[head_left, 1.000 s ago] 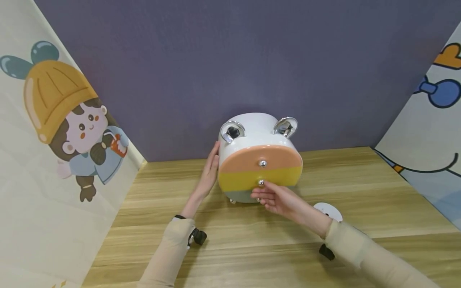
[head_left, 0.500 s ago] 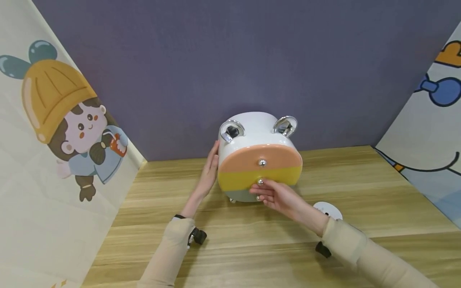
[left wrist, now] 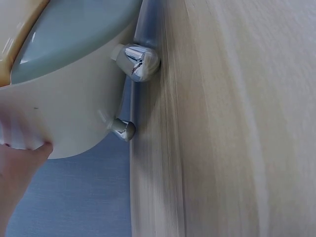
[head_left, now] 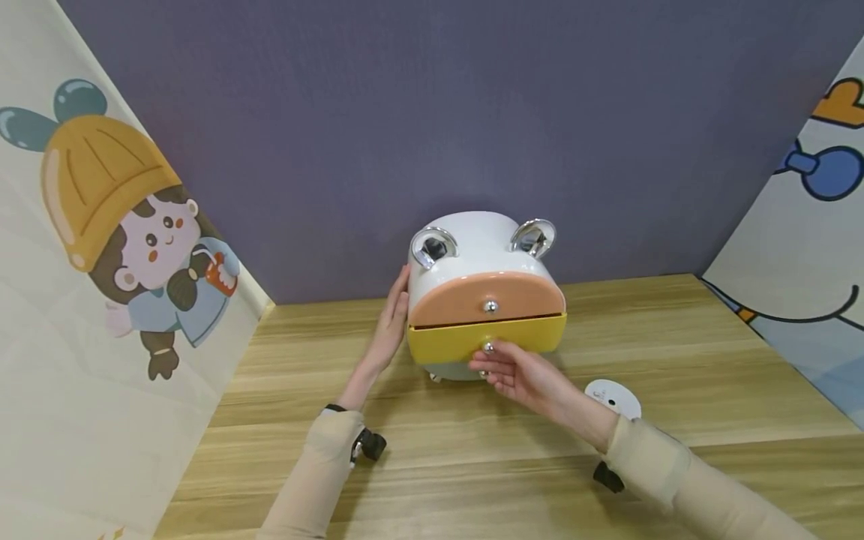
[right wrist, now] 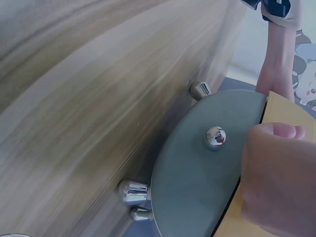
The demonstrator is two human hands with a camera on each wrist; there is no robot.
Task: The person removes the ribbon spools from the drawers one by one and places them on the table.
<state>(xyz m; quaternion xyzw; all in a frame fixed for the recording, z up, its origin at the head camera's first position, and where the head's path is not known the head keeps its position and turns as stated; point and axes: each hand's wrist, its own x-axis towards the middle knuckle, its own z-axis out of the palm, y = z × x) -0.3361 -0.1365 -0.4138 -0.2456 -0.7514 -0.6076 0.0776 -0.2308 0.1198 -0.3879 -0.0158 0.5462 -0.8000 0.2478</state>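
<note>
Yellow plastic forms the middle drawer (head_left: 486,336) of a small white drawer box (head_left: 472,240), and that drawer stands pulled a little out from the front, a dark gap showing between it and the peach drawer (head_left: 486,294) above. The right hand (head_left: 520,373) pinches the drawer's small silver knob (head_left: 487,346) between thumb and fingertips, fingers curled about it; in the right wrist view the hand (right wrist: 279,177) sits against the yellow front, just above the grey-blue bottom drawer (right wrist: 197,173) with its own silver knob (right wrist: 215,138). The left hand (head_left: 391,322) lies flat against the box's left side, fingers straight and pressing the white wall; the left wrist view shows a fingertip (left wrist: 29,153) touching the cream shell near two shiny stub feet (left wrist: 139,61). Two chrome ear-shaped loops (head_left: 432,246) stand on the rounded top of the box. It rests on a pale wood-grain worktop (head_left: 472,465), close to the back edge where a purple wall (head_left: 432,112) rises. Just right of the right wrist, a small white round disc (head_left: 614,396) lies on the worktop. Both forearms wear beige sleeves (head_left: 324,465). On the left leans a panel with a cartoon child in a yellow hat (head_left: 135,225), and on the right another cartoon panel (head_left: 810,225).
</note>
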